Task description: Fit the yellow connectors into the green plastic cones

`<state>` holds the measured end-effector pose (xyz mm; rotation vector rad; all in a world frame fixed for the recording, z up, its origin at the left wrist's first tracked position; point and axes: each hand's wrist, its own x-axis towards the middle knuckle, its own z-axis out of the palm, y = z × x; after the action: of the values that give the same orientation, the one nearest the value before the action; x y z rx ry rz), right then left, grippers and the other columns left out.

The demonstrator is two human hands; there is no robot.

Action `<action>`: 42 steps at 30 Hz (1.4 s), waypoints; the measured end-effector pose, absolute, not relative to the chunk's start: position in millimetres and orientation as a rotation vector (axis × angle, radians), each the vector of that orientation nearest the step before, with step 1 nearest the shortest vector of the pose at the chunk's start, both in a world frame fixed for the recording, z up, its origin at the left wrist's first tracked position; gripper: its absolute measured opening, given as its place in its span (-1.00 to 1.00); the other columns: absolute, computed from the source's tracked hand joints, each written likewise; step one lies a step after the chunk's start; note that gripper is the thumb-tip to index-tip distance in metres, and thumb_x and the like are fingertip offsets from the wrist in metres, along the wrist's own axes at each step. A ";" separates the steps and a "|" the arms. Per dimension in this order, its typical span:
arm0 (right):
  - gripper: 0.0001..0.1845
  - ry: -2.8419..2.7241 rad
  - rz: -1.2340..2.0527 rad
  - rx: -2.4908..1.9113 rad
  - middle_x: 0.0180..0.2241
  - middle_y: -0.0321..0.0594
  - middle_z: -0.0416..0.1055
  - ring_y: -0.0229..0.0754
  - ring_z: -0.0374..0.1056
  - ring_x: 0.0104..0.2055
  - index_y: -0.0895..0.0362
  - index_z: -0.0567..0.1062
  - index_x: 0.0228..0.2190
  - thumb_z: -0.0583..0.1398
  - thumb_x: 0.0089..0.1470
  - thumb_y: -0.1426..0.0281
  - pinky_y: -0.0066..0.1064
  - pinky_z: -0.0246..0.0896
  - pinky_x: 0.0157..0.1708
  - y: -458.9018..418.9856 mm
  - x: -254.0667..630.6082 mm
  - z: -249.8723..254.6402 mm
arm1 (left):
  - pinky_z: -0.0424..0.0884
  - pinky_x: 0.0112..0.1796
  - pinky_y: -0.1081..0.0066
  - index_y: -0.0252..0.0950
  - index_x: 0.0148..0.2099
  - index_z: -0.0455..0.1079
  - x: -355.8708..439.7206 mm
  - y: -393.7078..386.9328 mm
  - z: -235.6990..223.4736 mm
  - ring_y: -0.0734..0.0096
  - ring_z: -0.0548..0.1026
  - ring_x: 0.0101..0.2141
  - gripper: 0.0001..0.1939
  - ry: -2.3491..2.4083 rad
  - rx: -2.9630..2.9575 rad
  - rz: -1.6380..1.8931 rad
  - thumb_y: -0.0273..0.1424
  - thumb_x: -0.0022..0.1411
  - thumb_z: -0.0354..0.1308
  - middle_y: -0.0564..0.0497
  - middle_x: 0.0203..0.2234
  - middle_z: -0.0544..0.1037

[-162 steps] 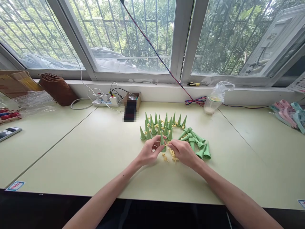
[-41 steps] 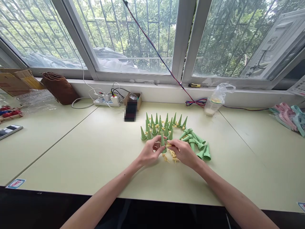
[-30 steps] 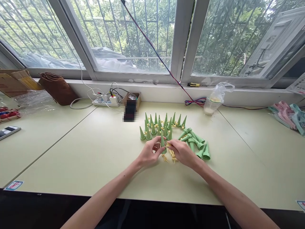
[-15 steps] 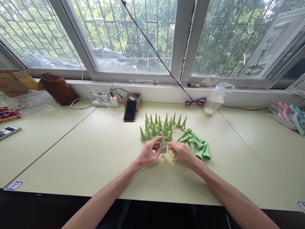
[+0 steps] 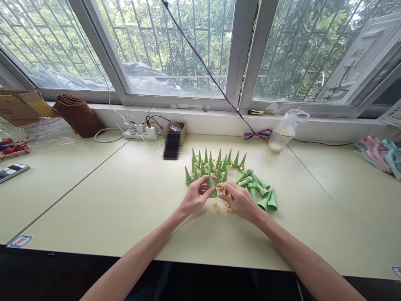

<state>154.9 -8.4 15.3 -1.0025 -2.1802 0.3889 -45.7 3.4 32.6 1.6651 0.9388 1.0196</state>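
My left hand grips a green plastic watering spike, its pointed end up and its wide end down. Close against its side are the fingers of my right hand, pinched on a small yellow valve that they partly hide. Beneath my right hand, several loose yellow valves lie on the table. Just behind my hands, several green spikes stand upright in rows with yellow valves at their bases. To the right lies a pile of green spikes.
The pale table meets a window sill at the back. A dark blurred object leans on a small cardboard box, beside a power strip. A plastic cup with a bag stands back right; a phone lies left.
The spike in my left hand has moved slightly up and to the left. My right hand's fingers have shifted a little with it and spread slightly.
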 end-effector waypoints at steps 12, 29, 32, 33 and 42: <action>-0.82 -2.156 0.326 -0.948 -0.29 -0.20 0.45 -0.24 0.37 -0.40 0.10 0.45 -0.09 0.09 0.33 0.40 -0.45 0.23 -0.40 -7.2 155.0 13.8 | 0.08 -0.60 0.54 -0.35 0.06 0.38 -45.3 2.1 37.7 0.61 0.14 -0.59 -0.54 0.903 1.473 0.954 -0.16 0.23 0.25 0.10 -0.50 0.34; -0.81 -2.128 0.241 -0.756 -0.33 -0.19 0.48 -0.28 0.35 -0.40 0.09 0.48 -0.18 0.07 0.34 0.46 -0.48 0.24 -0.41 -5.0 156.4 13.5 | -0.08 -0.60 0.52 -0.29 0.01 0.45 -48.0 2.9 42.6 0.71 0.02 -0.61 -0.52 0.837 1.191 0.812 -0.16 0.10 0.37 0.02 -0.35 0.41; -0.81 -2.140 0.230 -0.755 -0.32 -0.18 0.49 -0.29 0.36 -0.40 0.10 0.50 -0.22 0.08 0.34 0.46 -0.49 0.26 -0.39 -5.2 156.8 15.1 | -0.10 -0.60 0.53 -0.29 0.02 0.44 -47.8 2.7 41.4 0.72 0.02 -0.61 -0.51 0.842 1.209 0.803 -0.16 0.11 0.36 -0.01 -0.32 0.43; -0.81 -2.146 0.227 -0.757 -0.33 -0.17 0.50 -0.29 0.37 -0.40 0.10 0.50 -0.23 0.08 0.34 0.46 -0.50 0.25 -0.39 -5.3 156.9 15.8 | -0.10 -0.60 0.53 -0.30 0.03 0.43 -48.0 2.9 40.9 0.71 0.02 -0.60 -0.51 0.839 1.217 0.805 -0.16 0.12 0.35 -0.01 -0.32 0.43; -0.77 -2.189 0.262 -0.783 -0.33 -0.16 0.51 -0.27 0.38 -0.40 0.09 0.54 -0.25 0.08 0.35 0.39 -0.47 0.28 -0.38 -5.1 158.6 16.8 | -0.11 -0.63 0.55 -0.32 0.04 0.44 -48.2 3.7 39.6 0.70 0.07 -0.60 -0.49 0.869 1.235 0.817 -0.16 0.11 0.36 -0.03 -0.34 0.46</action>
<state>158.6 -5.1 16.8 -0.7832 -2.1891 0.2624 -48.2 3.7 39.6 1.2348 0.8690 0.8167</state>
